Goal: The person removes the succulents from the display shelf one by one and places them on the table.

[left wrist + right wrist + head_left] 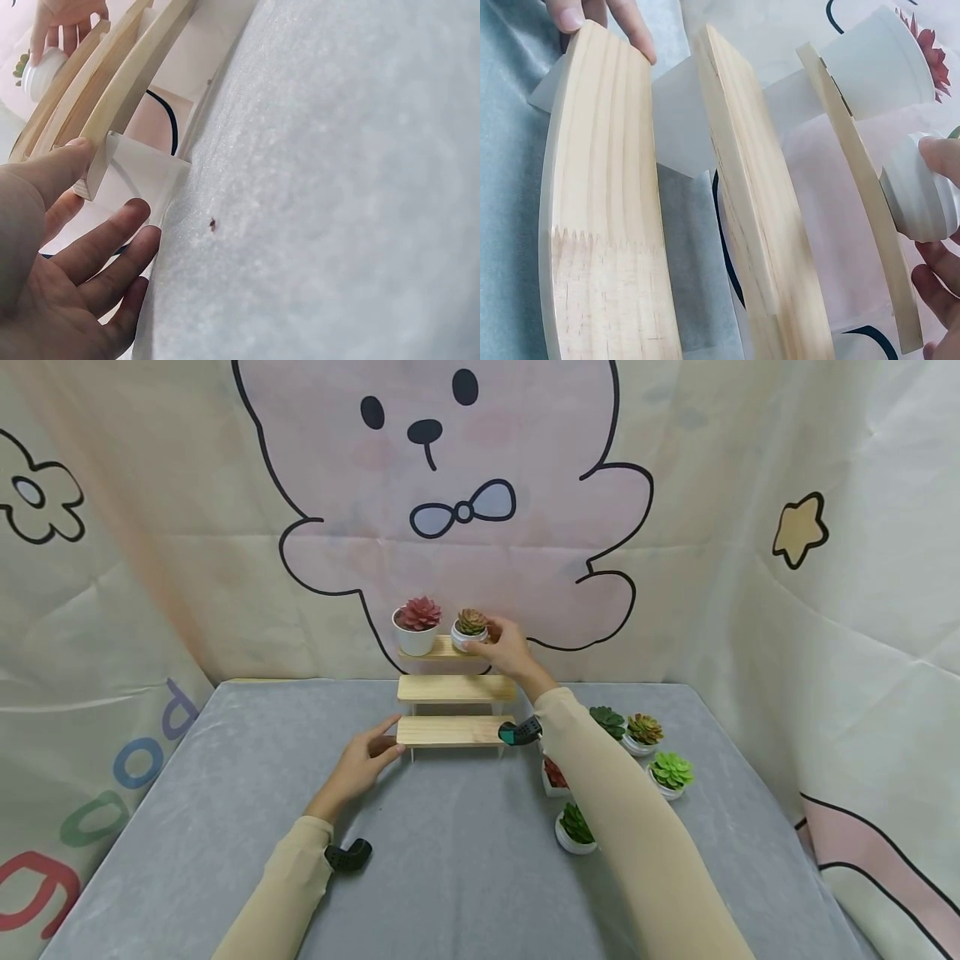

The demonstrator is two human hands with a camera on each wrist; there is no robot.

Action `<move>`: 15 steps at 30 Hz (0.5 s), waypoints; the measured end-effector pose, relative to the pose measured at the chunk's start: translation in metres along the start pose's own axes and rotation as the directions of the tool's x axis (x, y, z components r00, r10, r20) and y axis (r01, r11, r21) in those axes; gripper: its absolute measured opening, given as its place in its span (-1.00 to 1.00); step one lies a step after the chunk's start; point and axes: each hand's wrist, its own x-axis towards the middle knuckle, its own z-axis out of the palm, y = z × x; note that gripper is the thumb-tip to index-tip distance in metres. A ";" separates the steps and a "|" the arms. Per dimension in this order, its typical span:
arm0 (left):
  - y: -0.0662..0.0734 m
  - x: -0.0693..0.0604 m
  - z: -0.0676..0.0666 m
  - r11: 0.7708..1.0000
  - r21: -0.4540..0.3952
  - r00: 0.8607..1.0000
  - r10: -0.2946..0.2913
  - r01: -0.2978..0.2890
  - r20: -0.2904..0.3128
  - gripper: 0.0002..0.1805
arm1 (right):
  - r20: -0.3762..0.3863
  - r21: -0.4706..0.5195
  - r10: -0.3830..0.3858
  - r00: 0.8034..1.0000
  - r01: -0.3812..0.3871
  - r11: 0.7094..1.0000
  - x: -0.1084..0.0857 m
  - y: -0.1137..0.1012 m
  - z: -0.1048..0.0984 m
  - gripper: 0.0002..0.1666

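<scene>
A three-tier wooden stand (456, 732) with white side supports stands at the back of the table. My left hand (363, 765) pinches the left end of its lowest board (124, 97) between thumb and index finger, the other fingers held loosely apart. At the top tier my right hand (510, 650) grips a small white ribbed pot (919, 187), which holds a brownish-green succulent (472, 621). The pot's base meets the top board (862, 187). To its left on that board sits a larger white pot (881, 64) with a red succulent (420, 613).
Right of the stand, several potted succulents are grouped on the grey cloth: a dark green one (607, 721), an orange-green one (645, 731), a bright green one (671, 770), a red one (554, 774) and a green one (575, 828). Printed curtains (712, 527) hang behind and beside the table.
</scene>
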 end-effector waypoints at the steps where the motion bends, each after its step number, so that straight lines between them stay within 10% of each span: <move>1: 0.000 0.000 0.000 1.000 -0.001 1.000 0.001 -0.001 0.000 -0.32 | -0.008 -0.010 -0.002 1.000 0.002 1.000 -0.001 0.000 0.000 -0.25; 15: -0.004 0.002 0.001 1.000 0.021 1.000 0.011 -0.011 -0.015 -0.32 | -0.061 -0.037 -0.055 0.997 0.053 0.998 -0.009 0.005 -0.003 -0.30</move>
